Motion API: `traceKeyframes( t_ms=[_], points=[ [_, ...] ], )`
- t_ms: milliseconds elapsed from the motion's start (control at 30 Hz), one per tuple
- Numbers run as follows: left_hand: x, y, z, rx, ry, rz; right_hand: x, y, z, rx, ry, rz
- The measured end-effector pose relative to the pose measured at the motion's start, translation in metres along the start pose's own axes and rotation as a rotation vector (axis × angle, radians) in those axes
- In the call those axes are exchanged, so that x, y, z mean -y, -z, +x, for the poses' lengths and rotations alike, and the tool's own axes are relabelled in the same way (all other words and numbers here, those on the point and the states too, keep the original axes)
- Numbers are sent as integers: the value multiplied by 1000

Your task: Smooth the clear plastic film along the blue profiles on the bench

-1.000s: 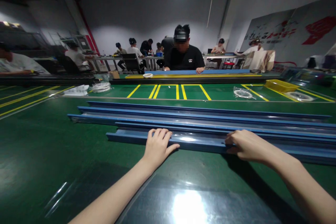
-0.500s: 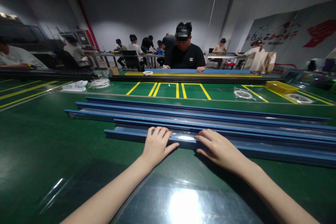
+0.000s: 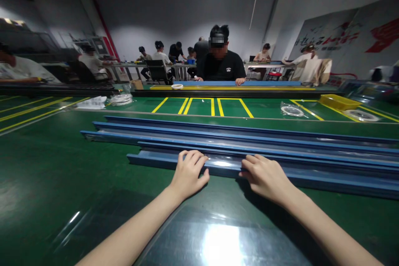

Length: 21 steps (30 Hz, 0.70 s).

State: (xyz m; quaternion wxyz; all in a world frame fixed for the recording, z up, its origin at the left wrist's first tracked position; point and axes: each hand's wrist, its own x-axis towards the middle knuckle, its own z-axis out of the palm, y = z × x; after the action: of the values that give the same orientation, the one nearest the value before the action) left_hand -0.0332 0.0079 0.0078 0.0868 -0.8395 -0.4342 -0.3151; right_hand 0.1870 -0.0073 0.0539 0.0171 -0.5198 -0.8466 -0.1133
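The nearest blue rail (image 3: 311,176) is gripped by both hands on the green table (image 3: 46,174): left hand (image 3: 188,172) and right hand (image 3: 266,174) are curled over its front edge, close together. More rails (image 3: 249,139) are stacked just behind it.

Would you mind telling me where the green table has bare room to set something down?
Bare: the green table left of the blue rails, and near the forearms. Crowded: the rails, under left hand and right hand.
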Motion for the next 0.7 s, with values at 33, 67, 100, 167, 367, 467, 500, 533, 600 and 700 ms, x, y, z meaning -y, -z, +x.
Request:
traceKeyframes(
  t_ms=[33, 67, 100, 167, 367, 467, 500, 533, 600, 700],
  points=[
    [0, 0, 0, 4, -10, -1, -1, 1, 1, 9, -1, -4],
    [1, -1, 0, 8, -20, 2, -2, 1, 1, 20, 0, -7],
    [1, -1, 0, 12, -29, 6, -3, 2, 1, 33, 2, -7],
    [1, -1, 0, 15, -52, 16, -7, 3, 2, 65, 6, -6],
    [1, -2, 2, 30, -147, 113, -28, 14, -3, 142, -66, -15],
    [0, -3, 2, 38, -136, 163, -40, 18, -6, 184, -92, -14],
    [0, -3, 2, 42, -124, 169, -44, 18, -7, 200, -95, -14],
    [0, -4, 2, 47, -111, 172, -48, 18, -8, 213, -97, -15],
    [0, -4, 2, 58, -94, 176, -54, 18, -9, 235, -94, -11],
    [0, -5, 2, 70, -87, 188, -60, 16, -11, 251, -89, -2]
  ],
)
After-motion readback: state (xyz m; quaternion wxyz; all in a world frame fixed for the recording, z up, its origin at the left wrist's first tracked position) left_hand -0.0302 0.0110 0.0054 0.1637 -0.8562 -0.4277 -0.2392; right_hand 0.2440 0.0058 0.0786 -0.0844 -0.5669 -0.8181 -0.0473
